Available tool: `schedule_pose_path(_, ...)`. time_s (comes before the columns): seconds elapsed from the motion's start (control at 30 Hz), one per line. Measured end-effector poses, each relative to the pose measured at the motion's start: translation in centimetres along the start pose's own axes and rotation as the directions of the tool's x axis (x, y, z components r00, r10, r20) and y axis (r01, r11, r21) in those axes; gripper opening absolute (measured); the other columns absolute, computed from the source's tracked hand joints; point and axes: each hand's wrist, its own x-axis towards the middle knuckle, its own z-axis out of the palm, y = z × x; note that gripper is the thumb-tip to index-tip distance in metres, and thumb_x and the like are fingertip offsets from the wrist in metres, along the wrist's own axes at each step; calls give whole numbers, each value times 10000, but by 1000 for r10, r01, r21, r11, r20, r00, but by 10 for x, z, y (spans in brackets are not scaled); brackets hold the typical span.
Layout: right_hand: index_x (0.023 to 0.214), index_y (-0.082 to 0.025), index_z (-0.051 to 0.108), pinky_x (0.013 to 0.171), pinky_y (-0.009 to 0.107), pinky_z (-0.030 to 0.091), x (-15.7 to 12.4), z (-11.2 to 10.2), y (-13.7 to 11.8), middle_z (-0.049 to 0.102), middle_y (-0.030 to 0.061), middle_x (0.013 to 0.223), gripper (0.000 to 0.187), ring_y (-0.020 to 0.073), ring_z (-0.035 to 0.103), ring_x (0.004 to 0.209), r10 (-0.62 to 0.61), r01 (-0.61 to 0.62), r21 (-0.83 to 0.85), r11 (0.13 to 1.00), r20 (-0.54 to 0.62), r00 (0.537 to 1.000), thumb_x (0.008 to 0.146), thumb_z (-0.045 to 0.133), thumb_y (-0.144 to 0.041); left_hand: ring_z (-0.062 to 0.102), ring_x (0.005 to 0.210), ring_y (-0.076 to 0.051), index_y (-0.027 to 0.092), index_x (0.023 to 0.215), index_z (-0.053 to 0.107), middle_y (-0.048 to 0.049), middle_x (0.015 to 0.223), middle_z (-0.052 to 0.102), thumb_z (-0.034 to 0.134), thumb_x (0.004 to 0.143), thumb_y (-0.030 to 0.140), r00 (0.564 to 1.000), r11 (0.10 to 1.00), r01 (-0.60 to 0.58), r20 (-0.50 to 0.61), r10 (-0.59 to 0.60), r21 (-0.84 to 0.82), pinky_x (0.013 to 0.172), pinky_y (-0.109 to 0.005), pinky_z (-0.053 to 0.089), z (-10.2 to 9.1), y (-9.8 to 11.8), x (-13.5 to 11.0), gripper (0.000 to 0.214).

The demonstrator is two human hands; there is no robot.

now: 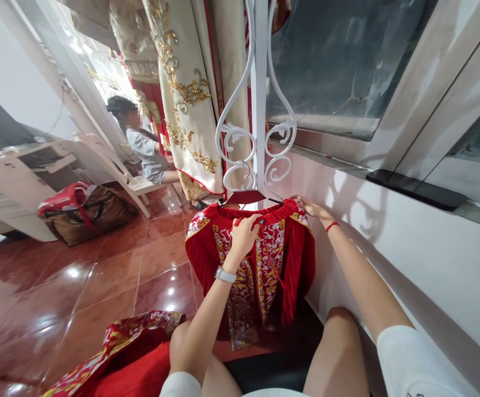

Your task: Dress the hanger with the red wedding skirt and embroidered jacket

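Observation:
A red jacket [273, 253] with gold and white embroidery and a long red tassel [290, 292] hangs in front of me on a hanger [248, 197]. The hanger's hook reaches up to a white scrolled metal stand. At the front of the neckline, my left hand [246, 234] is closed on the jacket's edge; its fingertips are partly hidden. My right hand [309, 208] pinches the jacket's shoulder on the right side, beside the wall. Below, the jacket's lower part hangs between my knees.
Another red embroidered garment [136, 358] lies at lower left. Long cream gowns [190, 99] hang behind the white stand [259, 99]. A person [146, 149] sits on a white chair [140, 184]. A brown bag [95, 215] rests on the tiled floor; a wall [421, 242] stands close at right.

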Motion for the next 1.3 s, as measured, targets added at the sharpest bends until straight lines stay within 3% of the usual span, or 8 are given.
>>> schedule_pose_path(0.2,1043,-209,593,846,385,498,-76,35,-44,633,110,999,289,234,593,937,16,-37,-54,998,-351,936,922,417,-403,574,1088,-198,247,1183,658,-55,1130,675,418,946,141,972,981,-61,-236,15,-186,1027,-389,381,10,-4,-19,354)
schedule_pose_path(0.3,1039,-231,598,769,358,519,-126,60,-63,651,87,939,334,229,619,863,174,-169,185,968,-11,985,898,480,-509,524,1189,-207,249,1211,658,-84,1225,607,401,953,135,908,950,-97,-417,-37,-297,1086,-410,373,29,9,-46,382)
schedule_pose_path(0.43,986,-236,634,741,359,539,-166,83,-71,681,87,941,505,225,649,866,320,-555,460,693,494,808,862,449,-689,491,1292,-227,277,1223,655,-96,1340,533,416,951,145,888,905,-128,-454,-78,-406,1110,-439,399,52,23,-94,385)
schedule_pose_path(0.63,845,-225,627,750,283,511,-191,91,-84,644,20,834,357,161,618,803,348,-553,573,605,434,831,742,736,-550,559,1255,-231,277,1253,617,-106,1286,599,482,953,221,923,827,-81,-355,-149,-556,1099,-456,448,57,26,-149,334)
schedule_pose_path(0.83,914,-233,556,543,236,401,-203,90,-73,533,-43,686,372,102,486,569,387,-628,570,529,497,777,724,748,-489,688,980,-220,199,995,659,-95,1024,679,640,869,381,944,499,71,-104,-313,-864,860,-348,581,38,25,-166,223)
schedule_pose_path(1.0,949,-245,568,469,234,247,-203,75,-52,378,-71,625,264,89,275,496,406,-473,555,684,250,879,797,650,-444,562,530,-103,208,1004,632,28,655,584,651,826,313,774,502,192,-185,-606,-843,496,-201,469,1,-15,-187,208)
schedule_pose_path(1.13,952,-246,586,542,265,348,-181,58,-42,481,-17,707,215,144,417,604,297,-310,325,893,92,951,833,587,-425,482,503,-66,215,981,644,39,718,584,712,712,245,592,638,171,-439,-675,-750,463,-181,401,-53,-57,-212,279)
schedule_pose_path(1.3,1073,-224,612,673,303,412,-122,47,-46,547,8,731,260,180,505,684,90,-97,90,991,74,993,884,493,-357,505,549,-85,223,873,602,41,743,567,776,668,318,532,636,54,-517,-671,-770,540,-244,481,-101,-68,-235,285)
